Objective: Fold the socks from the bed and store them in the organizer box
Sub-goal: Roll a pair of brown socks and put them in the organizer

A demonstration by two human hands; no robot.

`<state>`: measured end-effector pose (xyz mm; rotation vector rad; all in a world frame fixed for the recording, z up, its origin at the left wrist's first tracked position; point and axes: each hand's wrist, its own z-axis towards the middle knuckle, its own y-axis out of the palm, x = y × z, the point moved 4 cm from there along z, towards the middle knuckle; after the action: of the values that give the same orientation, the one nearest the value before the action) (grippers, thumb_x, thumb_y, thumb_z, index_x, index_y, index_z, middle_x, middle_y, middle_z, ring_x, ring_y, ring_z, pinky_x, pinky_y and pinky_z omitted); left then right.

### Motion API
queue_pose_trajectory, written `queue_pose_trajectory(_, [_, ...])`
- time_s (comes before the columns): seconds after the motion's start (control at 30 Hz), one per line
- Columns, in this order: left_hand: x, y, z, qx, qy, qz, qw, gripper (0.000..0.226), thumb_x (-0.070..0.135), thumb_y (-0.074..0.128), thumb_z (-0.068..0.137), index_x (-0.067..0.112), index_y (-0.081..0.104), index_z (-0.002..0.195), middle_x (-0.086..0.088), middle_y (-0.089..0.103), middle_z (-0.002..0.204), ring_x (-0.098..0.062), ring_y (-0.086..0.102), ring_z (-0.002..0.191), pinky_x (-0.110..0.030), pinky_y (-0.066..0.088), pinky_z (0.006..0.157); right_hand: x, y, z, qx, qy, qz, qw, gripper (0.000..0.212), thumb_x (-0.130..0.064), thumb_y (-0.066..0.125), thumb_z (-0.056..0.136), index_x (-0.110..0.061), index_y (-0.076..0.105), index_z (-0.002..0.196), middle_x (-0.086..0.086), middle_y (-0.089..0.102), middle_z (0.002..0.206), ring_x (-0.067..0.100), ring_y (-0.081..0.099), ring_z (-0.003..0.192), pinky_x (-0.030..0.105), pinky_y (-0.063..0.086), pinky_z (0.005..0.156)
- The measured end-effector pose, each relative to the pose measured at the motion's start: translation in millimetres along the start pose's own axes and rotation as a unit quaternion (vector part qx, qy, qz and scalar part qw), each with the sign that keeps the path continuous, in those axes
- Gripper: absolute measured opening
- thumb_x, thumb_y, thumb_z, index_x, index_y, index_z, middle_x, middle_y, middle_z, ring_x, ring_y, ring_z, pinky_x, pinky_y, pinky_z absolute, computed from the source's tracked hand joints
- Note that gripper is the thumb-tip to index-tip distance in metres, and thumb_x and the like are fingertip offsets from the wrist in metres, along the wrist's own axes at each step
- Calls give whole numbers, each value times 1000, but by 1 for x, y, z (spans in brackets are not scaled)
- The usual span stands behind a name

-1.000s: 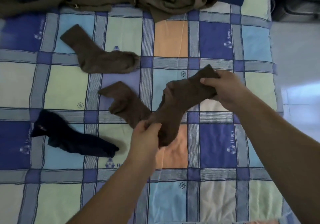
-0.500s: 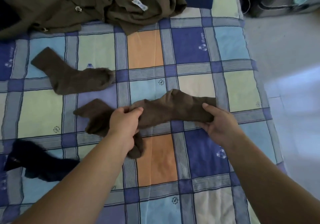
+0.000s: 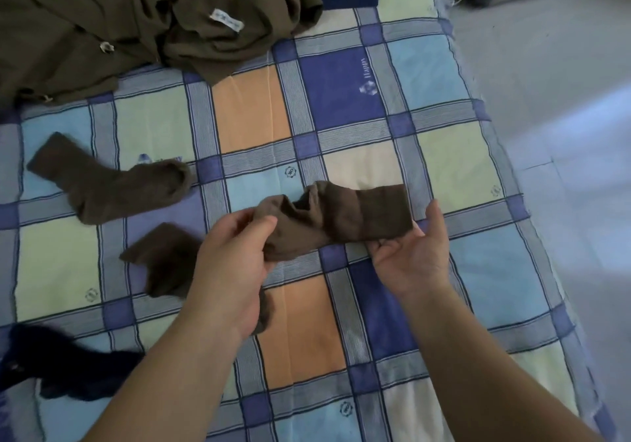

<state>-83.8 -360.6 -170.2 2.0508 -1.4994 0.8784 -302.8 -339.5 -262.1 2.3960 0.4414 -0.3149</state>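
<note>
1. Socks of brown ribbed knit lay across the checked blue, orange and cream bedsheet; one brown sock was stretched sideways between both hands above the middle of the bed.
2. The left hand gripped the sock's left end, fingers and thumb curled round the bunched fabric.
3. The right hand lay palm up under the sock's right end, with the thumb raised beside the cuff and the fingers loosely bent beneath it; whether they pinched the cloth could not be told.
4. A second brown sock lay flat below the left hand, and the left wrist and forearm covered much of it.
5. A third brown sock lay bent on the sheet to the far left, well apart from the hands.
6. A dark navy sock sat at the lower left, blurred and partly cut off by the edge of the view.
7. A crumpled olive-green garment with a small white label was heaped at the head of the bed, its top out of view.
8. The pale floor showed to the right of the bed.
</note>
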Motion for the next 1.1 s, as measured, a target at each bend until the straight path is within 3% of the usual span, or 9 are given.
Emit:
queue_pose_trajectory(0.2, [9, 90, -23, -83, 110, 214, 967, 55, 53, 67, 61, 32, 65, 111, 17, 69, 101, -3, 66, 96, -35, 54, 93, -2, 2, -2, 4, 15, -5, 1000, 75, -63, 44, 92, -1, 58, 133, 22, 64, 128, 33, 63, 118, 39, 53, 97])
queue_pose_trajectory(0.3, [-14, 130, -26, -203, 89, 276, 935, 65, 40, 67, 77, 28, 47, 137, 13, 57, 132, -6, 55, 121, -36, 42, 109, -4, -3, -4, 12, 30, -6, 999, 71, -62, 46, 91, -5, 62, 131, 22, 59, 136, 34, 57, 127, 44, 37, 113])
queue_pose_trajectory(0.43, [-29, 142, -26, -226, 258, 545, 765, 58, 20, 48, 92, 21, 31, 148, 3, 35, 154, -15, 30, 143, -31, 23, 117, -7, -4, -5, 12, 34, -32, 999, 70, -64, 38, 94, -7, 77, 107, 18, 72, 114, 29, 72, 102, 35, 59, 78])
queue_pose_trajectory(0.5, [-37, 141, -27, -232, 324, 614, 682, 62, 15, 43, 92, 18, 23, 151, 2, 22, 160, -17, 14, 148, -32, 11, 120, -7, -4, -5, 21, 28, -48, 998, 69, -64, 42, 93, -6, 70, 118, 18, 71, 117, 29, 70, 106, 36, 56, 83])
queue_pose_trajectory(0.63, [-49, 133, -22, -254, 349, 650, 625, 67, 12, 42, 92, 19, 15, 153, 3, 9, 163, -16, 2, 150, -33, 4, 122, -2, -3, -3, 1, 40, -56, 998, 67, -64, 51, 90, -6, 72, 115, 18, 69, 122, 30, 65, 116, 39, 55, 92])
queue_pose_trajectory(0.8, [-35, 93, -11, -142, 392, 499, 760, 38, 26, 52, 87, 23, 59, 124, 8, 57, 129, -7, 48, 122, -23, 35, 105, 3, 3, -1, -16, -2, -71, 997, 59, -35, 67, 83, 0, 60, 130, 24, 60, 133, 35, 58, 124, 47, 41, 111])
queue_pose_trajectory(0.9, [-41, 49, 18, 5, 197, 391, 899, 27, 29, 66, 83, 22, 64, 110, 8, 66, 102, -11, 64, 100, -24, 45, 89, 6, 8, 4, 11, -53, -129, 990, 42, -4, 66, 86, 2, 60, 127, 26, 65, 125, 40, 61, 119, 51, 48, 103])
queue_pose_trajectory(0.97, [-51, 38, 34, 3, 36, 254, 966, 31, 32, 71, 80, 20, 66, 108, 3, 71, 100, -19, 68, 100, -33, 50, 93, 7, 8, 5, 35, -62, -122, 990, 35, 3, 65, 86, -1, 64, 121, 22, 69, 119, 37, 65, 114, 47, 54, 95])
queue_pose_trajectory(1.1, [-54, 61, 42, -93, -89, 65, 989, 8, 28, 73, 84, 22, 76, 79, 3, 77, 87, -12, 74, 86, -27, 59, 72, 6, 3, 10, 36, -30, -65, 997, 30, 2, 64, 85, -8, 68, 113, 21, 70, 116, 34, 68, 109, 46, 58, 88])
